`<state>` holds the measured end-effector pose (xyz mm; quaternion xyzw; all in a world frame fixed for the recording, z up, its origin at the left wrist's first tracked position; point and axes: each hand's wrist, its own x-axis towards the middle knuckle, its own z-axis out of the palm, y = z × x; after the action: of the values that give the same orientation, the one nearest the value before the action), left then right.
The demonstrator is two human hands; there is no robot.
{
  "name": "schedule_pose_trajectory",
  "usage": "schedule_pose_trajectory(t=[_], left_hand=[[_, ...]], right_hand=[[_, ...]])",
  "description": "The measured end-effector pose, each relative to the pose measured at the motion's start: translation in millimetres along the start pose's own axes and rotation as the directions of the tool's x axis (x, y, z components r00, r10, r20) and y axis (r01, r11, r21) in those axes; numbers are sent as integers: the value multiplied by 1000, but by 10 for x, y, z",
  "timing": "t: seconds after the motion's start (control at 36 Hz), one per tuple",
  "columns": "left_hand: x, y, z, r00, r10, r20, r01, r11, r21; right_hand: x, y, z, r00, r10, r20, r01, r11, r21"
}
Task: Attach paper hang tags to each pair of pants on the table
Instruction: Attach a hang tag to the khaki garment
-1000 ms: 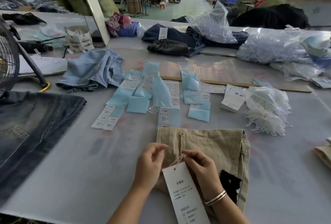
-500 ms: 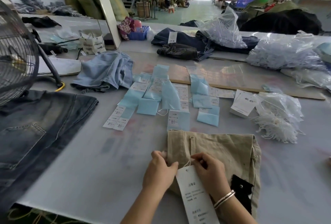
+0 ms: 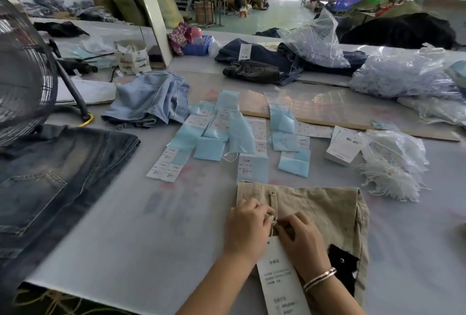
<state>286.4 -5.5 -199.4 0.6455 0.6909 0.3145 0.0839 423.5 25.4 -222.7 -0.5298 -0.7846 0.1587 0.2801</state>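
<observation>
Folded beige pants (image 3: 327, 210) lie on the table in front of me, waistband facing away. A long white paper hang tag (image 3: 280, 279) rests on them, running toward me between my wrists. My left hand (image 3: 245, 230) and my right hand (image 3: 301, 240) meet over a belt loop just below the waistband. Both pinch the tag's thin white string (image 3: 274, 219) with curled fingers. A black patch (image 3: 344, 268) shows on the pants by my right wrist.
Blue and white size labels (image 3: 227, 138) are spread beyond the pants. A stack of white tags (image 3: 341, 144) and a bag of white strings (image 3: 393, 163) lie at right. Dark jeans (image 3: 50, 178) and a fan (image 3: 22, 72) sit at left, light jeans (image 3: 151, 99) behind.
My hands have come closer together over the belt loop, and the string between them is now drawn short. The tag has slid a little toward me.
</observation>
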Motion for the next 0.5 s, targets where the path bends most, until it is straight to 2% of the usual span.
schedule_pose_trajectory(t=[0.14, 0.39, 0.5], left_hand=[[59, -69, 167, 990, -73, 124, 69, 997, 38], [11, -95, 255, 997, -64, 48, 62, 998, 30], [-9, -108, 258, 995, -99, 16, 100, 994, -37]], right_hand=[[-44, 30, 38, 998, -21, -66, 25, 998, 53], [-30, 38, 37, 994, -70, -78, 75, 996, 58], [-71, 50, 15, 994, -79, -82, 88, 989, 120]])
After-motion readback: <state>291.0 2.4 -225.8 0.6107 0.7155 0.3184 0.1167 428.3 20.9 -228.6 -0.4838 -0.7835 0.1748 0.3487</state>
